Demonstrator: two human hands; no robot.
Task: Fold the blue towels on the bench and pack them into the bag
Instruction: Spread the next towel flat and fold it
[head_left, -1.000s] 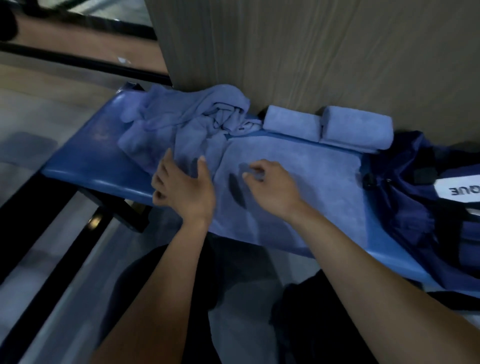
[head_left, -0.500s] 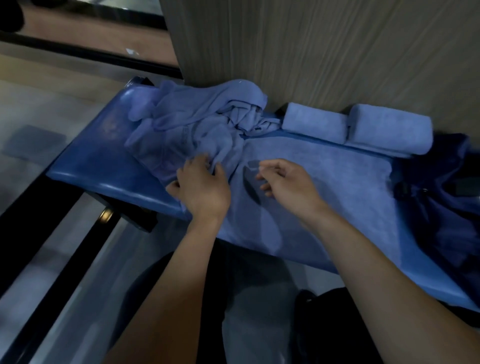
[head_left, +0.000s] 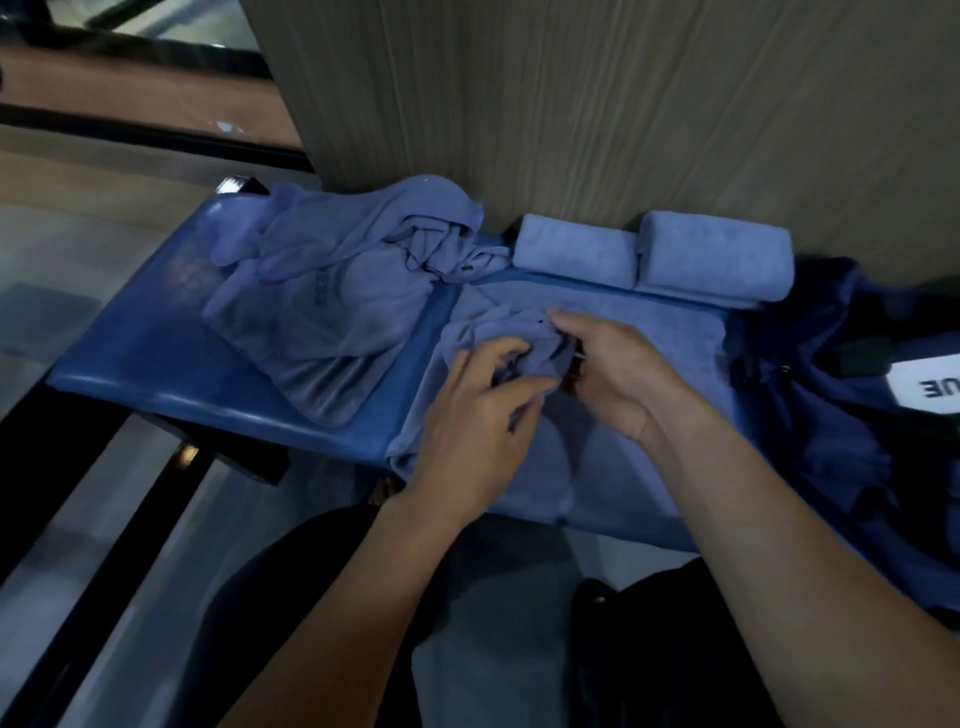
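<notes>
Gathering a bunched fold of cloth, the left hand (head_left: 478, 410) and the right hand (head_left: 618, 374) are seen close together over the spread blue towel (head_left: 623, 338), which lies flat on the blue padded table (head_left: 156, 364) and hangs over its near edge. The left fingers (head_left: 498, 348) are curled round the raised bunch of that towel near its left end, and the right fingers (head_left: 566, 322) are curled onto the same bunch from the other side, so that the cloth is pinched between the two hands.

A crumpled heap of blue towels (head_left: 343, 291) is piled on the left part of the table, just beside the spread towel, with a strip of bare padding showing between them. Two rolled towels (head_left: 649, 252) are set side by side, touching, at the back of the table against the wooden wall (head_left: 571, 104). A dark blue bag (head_left: 852, 415) lies at the right end of the table, touching the spread towel's right edge; a white label (head_left: 930, 384) with partly visible letters is seen on it.
</notes>
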